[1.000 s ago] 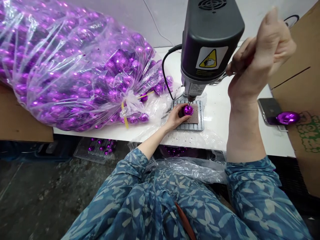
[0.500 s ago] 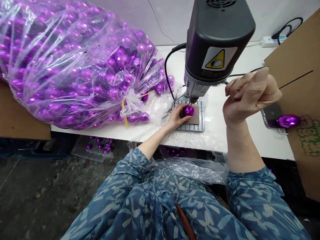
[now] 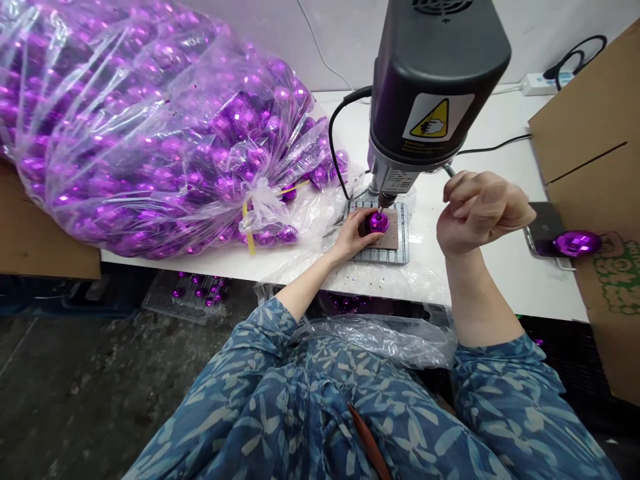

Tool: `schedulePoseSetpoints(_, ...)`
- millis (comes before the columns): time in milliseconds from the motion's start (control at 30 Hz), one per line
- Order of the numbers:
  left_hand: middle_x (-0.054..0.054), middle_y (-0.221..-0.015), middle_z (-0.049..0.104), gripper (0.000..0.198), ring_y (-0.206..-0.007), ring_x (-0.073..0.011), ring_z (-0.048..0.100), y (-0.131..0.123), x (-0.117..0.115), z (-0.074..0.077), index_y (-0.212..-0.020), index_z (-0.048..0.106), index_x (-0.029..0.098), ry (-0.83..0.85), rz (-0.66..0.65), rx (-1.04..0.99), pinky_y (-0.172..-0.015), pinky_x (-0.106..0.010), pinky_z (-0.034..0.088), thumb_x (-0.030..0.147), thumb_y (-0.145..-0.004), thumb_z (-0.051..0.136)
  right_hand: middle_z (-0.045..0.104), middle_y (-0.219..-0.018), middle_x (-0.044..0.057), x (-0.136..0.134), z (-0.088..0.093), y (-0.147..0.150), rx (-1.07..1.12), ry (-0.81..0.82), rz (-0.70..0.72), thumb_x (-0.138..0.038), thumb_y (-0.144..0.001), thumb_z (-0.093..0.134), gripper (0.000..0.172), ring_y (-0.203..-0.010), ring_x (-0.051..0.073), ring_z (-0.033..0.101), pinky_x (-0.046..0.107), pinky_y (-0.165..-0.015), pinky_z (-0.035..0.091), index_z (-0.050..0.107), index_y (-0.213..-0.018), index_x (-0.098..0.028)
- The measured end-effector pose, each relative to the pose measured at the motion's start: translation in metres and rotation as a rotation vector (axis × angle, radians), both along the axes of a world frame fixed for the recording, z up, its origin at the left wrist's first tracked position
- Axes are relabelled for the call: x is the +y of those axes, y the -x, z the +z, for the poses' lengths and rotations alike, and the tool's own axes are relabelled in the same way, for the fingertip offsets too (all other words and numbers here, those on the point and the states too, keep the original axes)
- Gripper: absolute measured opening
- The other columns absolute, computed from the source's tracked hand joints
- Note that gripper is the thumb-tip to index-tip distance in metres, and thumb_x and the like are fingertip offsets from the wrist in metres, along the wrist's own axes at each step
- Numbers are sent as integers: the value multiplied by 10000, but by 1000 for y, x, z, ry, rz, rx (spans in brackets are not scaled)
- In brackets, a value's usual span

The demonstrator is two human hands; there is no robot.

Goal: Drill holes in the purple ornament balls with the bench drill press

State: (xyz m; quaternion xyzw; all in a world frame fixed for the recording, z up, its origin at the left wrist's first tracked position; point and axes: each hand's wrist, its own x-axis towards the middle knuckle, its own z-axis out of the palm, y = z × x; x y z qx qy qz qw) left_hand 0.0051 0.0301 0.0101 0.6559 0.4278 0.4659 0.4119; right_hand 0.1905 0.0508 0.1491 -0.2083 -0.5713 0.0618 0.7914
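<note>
My left hand grips a shiny purple faceted ball between thumb and fingers. The ball sits on a brown board laid over the slotted metal base of a bench drill press. Directly above it is the drill chuck, its thin bit reaching down to the ball's top. My right hand is closed in a fist around the end of the press's lever; most of that lever is hidden by the fingers.
A large clear bag full of purple balls fills the table's left. At right, a phone and another purple ball lie beside a cardboard box. Loose plastic film hangs at the front edge. A power strip stands behind.
My right hand has come lower and a little to the left, turning the lever with it. My left hand and the ball have stayed in place.
</note>
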Motion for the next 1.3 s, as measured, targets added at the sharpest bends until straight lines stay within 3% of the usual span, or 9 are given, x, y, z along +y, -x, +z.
schedulePoseSetpoints(400,-133,-1442,745,558,-1437,-385,660,0,1,1,-1364,734,292,-7,-4,-19,-1324,-662,460,413,-878,982,256,-458,-28,-4,-13,-2,-65,-130,68,-606,-1064,595,752,-409,52,261,296,-457,318,296,-543,-153)
schedulePoseSetpoints(600,-135,-1466,741,580,-1437,-364,672,2,4,-7,-1428,697,287,-69,7,92,-1284,-628,520,419,-922,948,306,-496,-55,-7,54,12,22,66,65,-578,-1071,624,718,-447,7,416,194,-469,339,311,-592,-145)
schedulePoseSetpoints(700,-146,-1471,745,569,-1425,-354,693,0,5,-12,-1451,675,291,-128,18,129,-1247,-616,563,434,-955,915,312,-465,-83,4,92,17,52,276,139,-905,-762,670,859,-388,16,378,227,-395,277,231,-605,-184)
schedulePoseSetpoints(800,-154,-1452,756,583,-1371,-340,729,-2,-2,-14,-1456,655,274,-181,79,94,-1186,-588,611,478,-966,896,260,-435,-86,14,109,19,63,332,170,-955,-629,635,860,-373,38,384,259,-378,237,226,-589,-200)
schedulePoseSetpoints(967,-101,-1227,811,516,-1101,-256,786,18,-60,-20,-1374,689,251,-383,291,203,-964,-455,668,597,-1007,799,286,-458,-84,16,106,20,105,309,163,-888,-642,655,785,-396,31,390,255,-404,241,279,-606,-200)
schedulePoseSetpoints(1067,-43,-877,782,461,-755,-196,704,44,-117,-27,-1147,753,208,-604,198,387,-712,-360,601,643,-992,757,292,-477,-66,15,103,20,104,284,178,-832,-684,707,717,-429,45,420,272,-419,238,354,-608,-212)
schedulePoseSetpoints(1167,-51,-763,742,621,-696,-215,662,67,-164,-33,-1103,797,179,-722,54,657,-620,-349,515,778,-942,747,320,-496,-54,16,103,19,117,280,179,-760,-749,757,669,-445,54,427,275,-423,235,387,-613,-219)
schedulePoseSetpoints(1233,-62,-780,747,713,-725,-229,679,77,-177,-31,-1162,815,180,-776,-38,757,-623,-345,500,847,-934,708,346,-496,-53,17,103,19,110,282,173,-700,-844,755,670,-435,46,417,267,-427,246,357,-610,-214)
schedulePoseSetpoints(1300,-51,-791,746,583,-713,-208,671,85,-167,-24,-1197,811,188,-816,-47,743,-637,-330,498,726,-1022,671,361,-486,-55,17,104,19,89,287,179,-670,-903,734,693,-419,48,417,266,-431,255,309,-602,-211)
